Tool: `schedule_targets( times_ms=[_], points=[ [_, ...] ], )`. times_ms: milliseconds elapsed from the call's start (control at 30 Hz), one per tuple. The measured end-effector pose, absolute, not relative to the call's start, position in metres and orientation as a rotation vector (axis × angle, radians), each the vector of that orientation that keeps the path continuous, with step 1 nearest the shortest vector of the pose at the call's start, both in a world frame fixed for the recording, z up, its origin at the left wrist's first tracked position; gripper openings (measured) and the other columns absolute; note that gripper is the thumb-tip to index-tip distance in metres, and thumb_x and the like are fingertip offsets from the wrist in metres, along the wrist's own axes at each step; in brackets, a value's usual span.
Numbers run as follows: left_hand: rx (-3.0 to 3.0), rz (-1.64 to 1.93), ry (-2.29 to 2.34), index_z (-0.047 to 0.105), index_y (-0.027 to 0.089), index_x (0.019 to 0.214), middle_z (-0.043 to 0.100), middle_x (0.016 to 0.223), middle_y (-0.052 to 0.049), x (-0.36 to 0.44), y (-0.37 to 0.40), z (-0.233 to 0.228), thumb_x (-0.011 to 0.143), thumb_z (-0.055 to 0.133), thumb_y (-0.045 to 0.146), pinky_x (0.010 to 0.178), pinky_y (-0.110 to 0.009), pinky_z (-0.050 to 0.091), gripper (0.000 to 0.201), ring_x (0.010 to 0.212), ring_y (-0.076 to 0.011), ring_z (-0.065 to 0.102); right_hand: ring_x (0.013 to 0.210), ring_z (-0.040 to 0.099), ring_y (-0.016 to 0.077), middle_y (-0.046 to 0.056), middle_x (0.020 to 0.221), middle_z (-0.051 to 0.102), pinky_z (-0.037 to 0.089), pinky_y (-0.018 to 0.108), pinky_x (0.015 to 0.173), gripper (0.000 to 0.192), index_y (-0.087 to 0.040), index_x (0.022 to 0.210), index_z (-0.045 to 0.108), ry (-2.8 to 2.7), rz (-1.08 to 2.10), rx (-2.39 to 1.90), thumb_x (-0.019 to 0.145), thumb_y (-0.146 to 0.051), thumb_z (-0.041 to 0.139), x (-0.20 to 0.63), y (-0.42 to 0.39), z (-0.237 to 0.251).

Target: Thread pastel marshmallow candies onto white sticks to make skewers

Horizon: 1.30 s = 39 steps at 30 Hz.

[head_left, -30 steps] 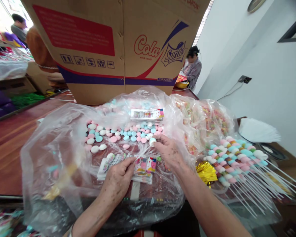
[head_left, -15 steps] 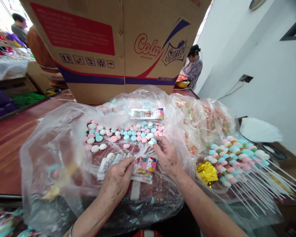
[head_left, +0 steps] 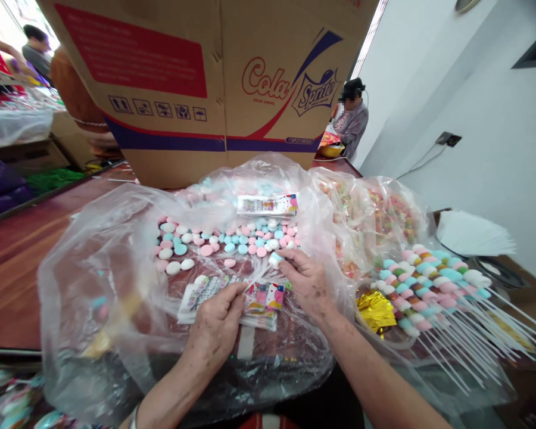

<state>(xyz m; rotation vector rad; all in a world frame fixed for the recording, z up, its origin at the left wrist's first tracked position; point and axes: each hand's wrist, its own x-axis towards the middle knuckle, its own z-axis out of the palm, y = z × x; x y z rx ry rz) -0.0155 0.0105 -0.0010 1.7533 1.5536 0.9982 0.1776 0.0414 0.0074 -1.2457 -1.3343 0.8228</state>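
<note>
Pinched in my left hand [head_left: 218, 316] is a thin white stick [head_left: 259, 274] that slants up toward my right hand; its lower end is hidden by the fingers. My right hand [head_left: 306, 280] grips a blue-and-white marshmallow [head_left: 276, 260] between thumb and fingertips, at the upper end of the stick. Whether the stick has gone into it, I cannot tell. Beneath my left hand lie printed wrappers [head_left: 265, 298], fanned in a pile. Loose pink, blue and white marshmallows [head_left: 206, 250] are spread on the plastic sheet beyond both hands.
A large cardboard box [head_left: 170, 71] blocks the far side. Finished marshmallow skewers [head_left: 438, 280] lie at right beside gold ties [head_left: 376, 311] in a tub. Another wrapper stack [head_left: 268, 205] sits farther back. Bags of colourful candy [head_left: 375, 208] stand behind. A co-worker [head_left: 352, 119] sits beyond the box.
The marshmallow in my right hand has tipped and shifted slightly downward with the fingertips. My left hand has stayed nearly in place over the wrappers.
</note>
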Motion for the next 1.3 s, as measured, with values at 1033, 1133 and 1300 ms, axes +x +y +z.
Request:
schedule_targets(
  times_ms=[1033,1133,1300],
  points=[
    [1.508,1.176,1.455,0.072,0.018,0.091,0.064,0.064,0.003,-0.007,0.002,-0.002,0.083,0.059,0.038,0.063,-0.024,0.05,0.025,0.063,-0.0159,0.061,0.084,0.063,0.0189,0.005,0.093,0.071,0.046,0.029,0.078,0.023,-0.019,0.101,0.069,-1.933,0.462,-1.747,0.091,-0.02,0.049,0.224,0.049,0.038],
    [1.543,1.241,1.478,0.072,0.017,0.096,0.07,0.072,0.0,-0.013,-0.006,-0.016,0.083,0.059,0.038,0.069,-0.026,0.053,0.028,0.07,-0.018,0.066,0.086,0.061,0.0199,0.01,0.095,0.069,0.042,0.028,0.075,0.024,-0.017,0.095,0.069,-2.291,0.266,-1.949,0.088,-0.009,0.047,0.23,0.05,0.024],
    [1.589,1.259,1.412,0.073,0.016,0.097,0.074,0.079,-0.004,-0.013,-0.011,-0.023,0.086,0.056,0.037,0.07,-0.027,0.055,0.029,0.075,-0.0194,0.07,0.08,0.058,0.0194,0.012,0.096,0.066,0.04,0.028,0.07,0.025,-0.015,0.092,0.067,-2.308,0.245,-1.988,0.086,-0.003,0.046,0.226,0.047,0.003]
  ],
)
